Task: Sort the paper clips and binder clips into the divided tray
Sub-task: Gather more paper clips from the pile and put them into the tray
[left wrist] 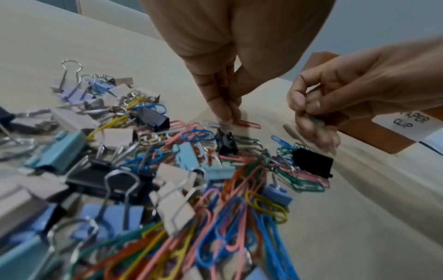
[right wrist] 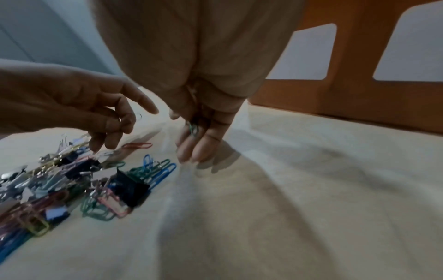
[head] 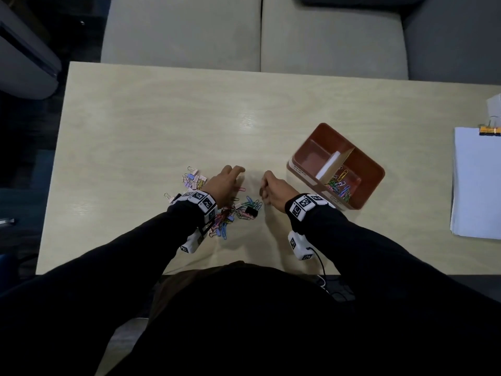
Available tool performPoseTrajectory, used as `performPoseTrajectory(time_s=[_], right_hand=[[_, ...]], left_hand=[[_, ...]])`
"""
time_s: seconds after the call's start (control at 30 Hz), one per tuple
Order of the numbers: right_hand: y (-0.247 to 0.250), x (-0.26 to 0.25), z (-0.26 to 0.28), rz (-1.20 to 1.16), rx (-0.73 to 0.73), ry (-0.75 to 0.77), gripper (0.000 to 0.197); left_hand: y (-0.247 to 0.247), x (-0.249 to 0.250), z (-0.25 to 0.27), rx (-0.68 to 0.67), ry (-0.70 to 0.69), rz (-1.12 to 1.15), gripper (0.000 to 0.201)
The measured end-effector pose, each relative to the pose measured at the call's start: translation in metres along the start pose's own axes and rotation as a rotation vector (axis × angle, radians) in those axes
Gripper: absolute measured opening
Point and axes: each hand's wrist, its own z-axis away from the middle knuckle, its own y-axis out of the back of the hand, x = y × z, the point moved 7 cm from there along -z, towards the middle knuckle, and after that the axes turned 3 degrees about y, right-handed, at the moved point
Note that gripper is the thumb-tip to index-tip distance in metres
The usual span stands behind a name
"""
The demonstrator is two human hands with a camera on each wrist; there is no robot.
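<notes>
A mixed pile of coloured paper clips and binder clips [head: 217, 213] [left wrist: 148, 180] [right wrist: 79, 181] lies on the table under my left wrist. My left hand [head: 235, 170] [left wrist: 227, 117] [right wrist: 105, 145] reaches down at the pile's far edge, fingertips on the table beside a red paper clip [left wrist: 249, 124] [right wrist: 138, 145], holding nothing I can see. My right hand [head: 264, 185] [left wrist: 311, 117] [right wrist: 191, 144] hovers right of the pile and pinches a green paper clip [right wrist: 193, 128]. The brown divided tray [head: 303, 175] [left wrist: 374, 132] [right wrist: 359, 94] stands to the right; its near compartment holds several paper clips [head: 339, 185].
A stack of white paper [head: 477, 183] with an orange binder clip [head: 489, 130] lies at the table's right edge. A "PAPER CLIP" label [left wrist: 407, 123] marks the tray's near side. Bare tabletop [head: 189, 118] stretches beyond the hands; sofa cushions [head: 257, 31] lie past the far edge.
</notes>
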Motion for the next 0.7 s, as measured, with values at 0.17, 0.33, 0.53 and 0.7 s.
performPoseTrajectory(time_s=[0.17, 0.33, 0.53, 0.7], right_hand=[[-0.005, -0.002, 0.011, 0.144, -0.022, 0.078, 0.021], [-0.010, -0.004, 0.021, 0.363, -0.089, 0.113, 0.024], [-0.019, -0.019, 0.018, 0.510, -0.161, 0.222, 0.043], [-0.029, -0.019, 0.008, 0.547, -0.177, 0.265, 0.028]], left_hand=[[-0.010, 0.009, 0.009, -0.076, 0.012, 0.036, 0.012], [-0.009, 0.003, 0.013, -0.044, 0.036, -0.047, 0.032], [-0.011, 0.003, 0.016, -0.102, 0.009, -0.142, 0.034], [-0.019, -0.004, 0.023, -0.161, -0.060, -0.259, 0.031]])
